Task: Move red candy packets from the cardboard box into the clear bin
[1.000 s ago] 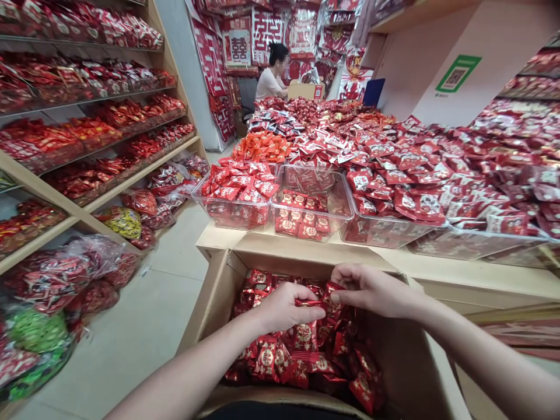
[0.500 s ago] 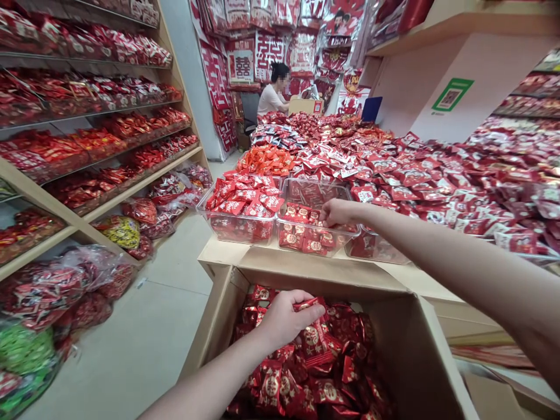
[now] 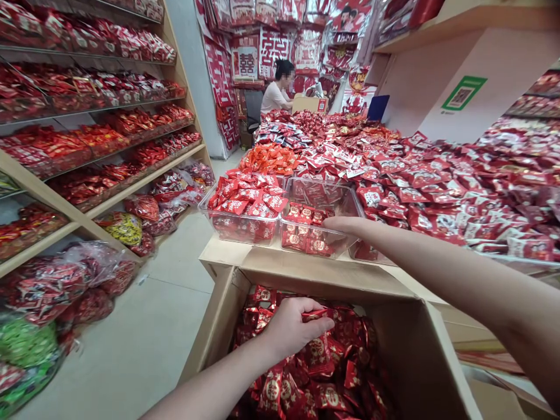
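Observation:
My left hand (image 3: pixel 294 328) is closed on a red-and-gold wrapped candy (image 3: pixel 312 315), pinched between thumb and fingers. It is inside an open cardboard box (image 3: pixel 433 350), above many similar red packets (image 3: pixel 286 391). My right hand (image 3: pixel 343 225) reaches down into a clear plastic bin (image 3: pixel 321 185) on the counter, at its right side. Its fingers are mostly hidden, so their grip does not show. Red-and-gold packets (image 3: pixel 301 236) lie in the left part of that bin.
To the left of this bin stands another clear bin (image 3: pixel 245 227) heaped with red packets. Behind lie piles of red and orange packets (image 3: pixel 271 156). Shelves (image 3: pixel 87 111) line the left, with bagged goods (image 3: pixel 87 274) on the floor. A person (image 3: pixel 275 96) sits at the back.
My right hand has gone lower into the clear bin, and its fingers have dropped from sight. My left hand has shifted slightly right and down with the candy. The view has moved a little.

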A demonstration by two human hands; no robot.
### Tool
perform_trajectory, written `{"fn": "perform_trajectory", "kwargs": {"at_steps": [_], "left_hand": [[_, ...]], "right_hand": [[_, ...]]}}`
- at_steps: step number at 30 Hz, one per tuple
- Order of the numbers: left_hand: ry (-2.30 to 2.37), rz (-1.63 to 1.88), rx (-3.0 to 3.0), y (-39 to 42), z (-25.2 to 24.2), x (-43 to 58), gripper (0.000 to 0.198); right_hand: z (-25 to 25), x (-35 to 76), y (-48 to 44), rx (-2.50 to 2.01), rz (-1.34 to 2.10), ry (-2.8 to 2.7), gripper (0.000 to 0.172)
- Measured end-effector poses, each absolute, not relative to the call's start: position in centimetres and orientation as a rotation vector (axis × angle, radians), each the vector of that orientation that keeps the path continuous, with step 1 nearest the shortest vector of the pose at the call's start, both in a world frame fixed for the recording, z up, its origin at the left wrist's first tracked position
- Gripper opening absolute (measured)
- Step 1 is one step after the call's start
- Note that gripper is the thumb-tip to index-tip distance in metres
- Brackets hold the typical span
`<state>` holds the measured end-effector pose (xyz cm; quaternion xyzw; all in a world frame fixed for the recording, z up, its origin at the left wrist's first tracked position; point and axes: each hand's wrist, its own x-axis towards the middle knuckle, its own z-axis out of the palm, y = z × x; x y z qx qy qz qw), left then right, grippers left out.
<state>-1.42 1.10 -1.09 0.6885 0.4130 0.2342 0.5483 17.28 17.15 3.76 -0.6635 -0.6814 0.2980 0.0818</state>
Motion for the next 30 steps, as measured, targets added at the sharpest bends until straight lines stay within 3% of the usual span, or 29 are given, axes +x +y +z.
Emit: {"fn": "perform_trajectory", "kwargs": {"at_steps": [5, 14, 20, 24, 30], "left_hand": [[0.991, 0.544, 1.659, 1.2, -1.3, -1.4, 0.032], [0.993, 0.568, 1.592, 1.3, -1.2, -1.3, 0.031], [1.013, 0.578, 1.270, 1.3, -1.6, -1.3, 0.034], [1.015, 0.685, 1.113, 1.4, -1.0, -1.3, 0.031], [1.048, 1.077, 1.224, 1.3, -0.5, -0.7, 0.022]], "right_hand": [[4.1, 16.6, 17.7, -2.248, 1.068, -2.329, 0.005], [3.6, 16.7, 18.0, -2.224, 0.858, -2.572, 0.009], [6.2, 16.5, 17.6, -2.128, 0.440, -2.508, 0.008], [9.1, 16.7, 12.1, -1.814, 0.143, -2.252, 0.017], [2.7, 15.0, -0.9, -1.481, 0.951, -1.852, 0.026]]}}
